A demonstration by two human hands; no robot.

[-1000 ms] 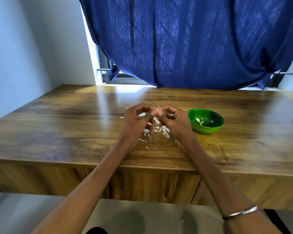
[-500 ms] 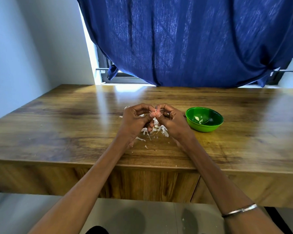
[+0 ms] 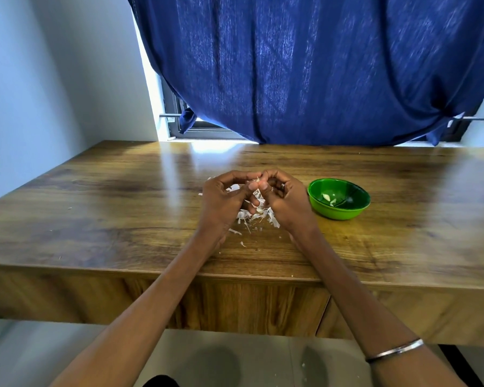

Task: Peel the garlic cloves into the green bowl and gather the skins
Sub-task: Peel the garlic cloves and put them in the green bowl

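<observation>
I look down from the head camera at a wooden table (image 3: 123, 213); both bare forearms reach up from the bottom edge and meet at the middle of the tabletop; the left hand (image 3: 224, 199) and the right hand (image 3: 285, 199) face each other with fingers curled, their thumbs and forefingers touching; between those fingertips they pinch a small pale piece, a garlic clove (image 3: 256, 181) as far as I can tell, though most of it is hidden by the fingers; so both hands are clenched on that one piece, held just above the table; directly under the hands, toward six o'clock from the pinch, lies a loose pile of white garlic skins (image 3: 259, 212) on the wood; a few stray flakes (image 3: 235, 231) sit a little nearer to me, at about seven o'clock from the pile; the green bowl (image 3: 338, 198) stands on the table at three o'clock from the hands, near the right hand but apart from it; inside it I see a few pale peeled cloves (image 3: 329, 198) on the bottom; a ring (image 3: 282, 186) shows on a finger of the right hand; a metal bangle (image 3: 394, 350) circles the right wrist low in the view, at five o'clock; at twelve o'clock, beyond the far edge of the table, a dark blue curtain (image 3: 305, 65) hangs across a window; bright daylight shows at its left edge, at about eleven o'clock; a pale wall (image 3: 39, 79) fills the left side.
</observation>
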